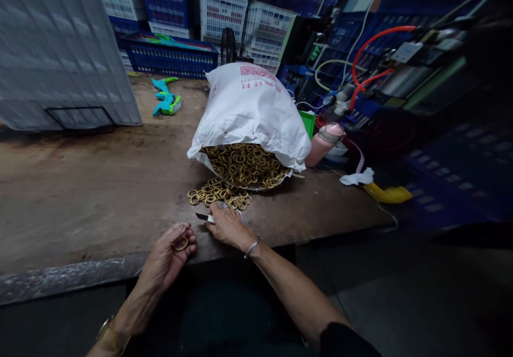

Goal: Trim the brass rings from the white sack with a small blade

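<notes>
My left hand is near the table's front edge, palm up, its curled fingers closed on a brass-coloured ring. To its right, my right hand grips a utility knife with a white handle; the dark blade points left, toward the left hand. Just beyond the right hand lies a loose pile of brass-coloured rings. They spill from the mouth of a white woven sack lying on its side, with many more rings inside. Red print marks the sack's top.
The wooden table has a plastic-wrapped front edge. A grey ribbed panel stands at left, near turquoise-and-green pieces. A pink bottle and machinery with red hoses are at right. Stacked crates line the back.
</notes>
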